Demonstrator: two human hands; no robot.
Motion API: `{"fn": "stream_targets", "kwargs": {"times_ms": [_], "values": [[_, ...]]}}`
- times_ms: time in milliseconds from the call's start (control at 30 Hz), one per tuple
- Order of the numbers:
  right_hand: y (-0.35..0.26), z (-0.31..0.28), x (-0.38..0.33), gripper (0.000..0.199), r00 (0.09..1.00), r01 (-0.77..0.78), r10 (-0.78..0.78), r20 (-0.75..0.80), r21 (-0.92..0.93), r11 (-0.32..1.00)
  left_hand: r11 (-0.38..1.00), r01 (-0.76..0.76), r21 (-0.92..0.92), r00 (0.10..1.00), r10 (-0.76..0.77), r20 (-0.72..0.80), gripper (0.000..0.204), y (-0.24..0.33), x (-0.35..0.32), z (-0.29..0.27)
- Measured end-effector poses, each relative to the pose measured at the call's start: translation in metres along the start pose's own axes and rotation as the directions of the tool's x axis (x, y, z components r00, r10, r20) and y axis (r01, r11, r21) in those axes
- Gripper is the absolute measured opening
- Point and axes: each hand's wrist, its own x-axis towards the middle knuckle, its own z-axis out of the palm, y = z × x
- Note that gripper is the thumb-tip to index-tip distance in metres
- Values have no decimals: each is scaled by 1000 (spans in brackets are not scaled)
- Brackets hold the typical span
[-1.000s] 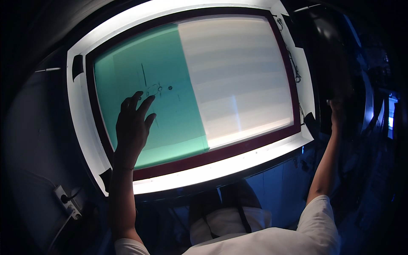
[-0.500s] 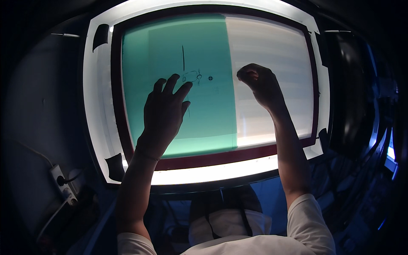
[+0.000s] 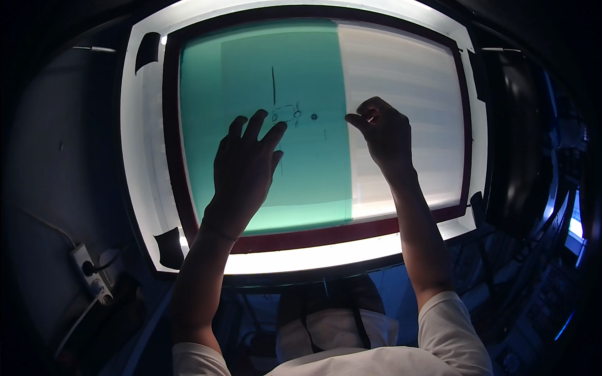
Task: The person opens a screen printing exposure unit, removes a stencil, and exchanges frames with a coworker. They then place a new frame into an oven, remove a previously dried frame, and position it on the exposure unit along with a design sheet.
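My left hand [image 3: 244, 160] lies over the green area [image 3: 251, 56] of a flat framed panel, fingers spread and holding nothing I can see. Its fingertips are beside thin dark outlines [image 3: 286, 114] and a small round cross mark [image 3: 314, 117]. My right hand [image 3: 384, 131] is closed near the straight border between the green and the pale area [image 3: 407, 62]. Its fingers are curled, with one digit pointing left at the border. Whatever they pinch, if anything, is too small or hidden. Whether the green is a sheet or a coating, I cannot tell.
A dark red frame [image 3: 313, 238] surrounds the panel on a brightly lit white table [image 3: 141, 125]. Black flaps [image 3: 148, 53] sit at its corners. At the lower left is a power strip [image 3: 91, 272] with a plug and cable. The surroundings are dark.
My right hand has turned and dropped slightly, its digit now stretched toward the border. My left hand and the green area with its marks appear a little farther right.
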Motion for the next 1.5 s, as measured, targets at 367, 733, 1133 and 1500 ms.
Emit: {"fn": "stream_targets", "kwargs": {"times_ms": [367,733,1133,1500], "values": [[-2,-18,21,39,978,-186,202,61,-204,961,1000,16,-6,1000,-16,14,44,1,-2,0],[91,-67,-12,31,947,-40,85,-311,148,988,1000,19,-14,999,-18,48,46,6,1,-7],[426,-259,-163,29,364,-815,931,-35,471,336,997,-37,60,998,34,44,43,17,6,-10],[331,-251,-110,20,732,-515,635,-248,410,753,995,89,32,996,-90,12,44,18,0,-7]]}}
